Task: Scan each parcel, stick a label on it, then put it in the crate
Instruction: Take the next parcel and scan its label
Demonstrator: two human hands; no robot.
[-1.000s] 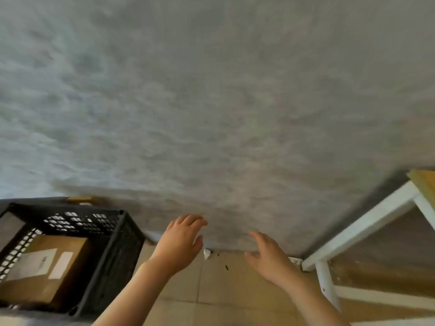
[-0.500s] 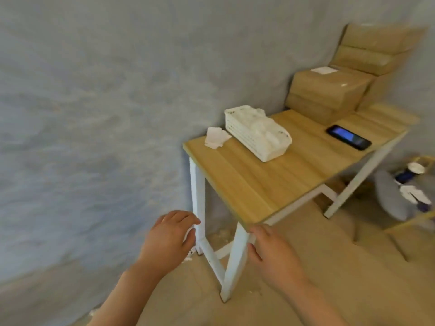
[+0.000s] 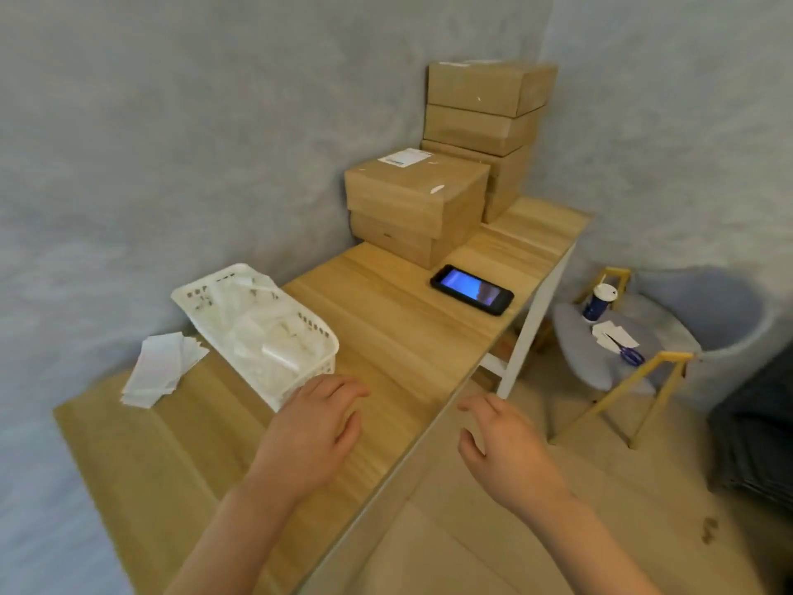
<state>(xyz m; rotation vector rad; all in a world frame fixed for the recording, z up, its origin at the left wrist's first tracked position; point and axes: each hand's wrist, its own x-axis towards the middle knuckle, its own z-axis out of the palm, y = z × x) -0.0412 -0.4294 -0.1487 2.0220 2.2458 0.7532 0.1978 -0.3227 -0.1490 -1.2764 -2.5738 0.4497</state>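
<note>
Parcels first: two stacks of brown cardboard boxes sit at the far end of the wooden table [image 3: 399, 337], pushed up against the grey wall. The taller stack [image 3: 485, 131] rises at the back by the corner, three boxes high that I can count, and the shorter stack [image 3: 414, 208] stands just in front of it, two boxes, the top one carrying a white label [image 3: 405, 157] on its lid. Over to the right, off the table, a grey chair [image 3: 600, 358] with yellow legs holds a blue cup [image 3: 597, 302], some paper slips and a pair of blue-handled scissors [image 3: 628, 353]. Back on the table, a white plastic basket [image 3: 257, 324] full of clear bags sits near the wall, and a loose pile of white label sheets [image 3: 161, 371] lies just beside it on its left. A black phone [image 3: 472, 289] with a lit screen lies flat near the front edge, close to the shorter stack. Now the hands: the left hand [image 3: 313, 440] hovers over the tabletop just beside the basket's near corner, fingers loosely bent, gripping nothing. The right hand [image 3: 506, 453] hangs past the table's edge over the floor, fingers relaxed and spread, likewise holding nothing. Both are well apart from the parcels.
</note>
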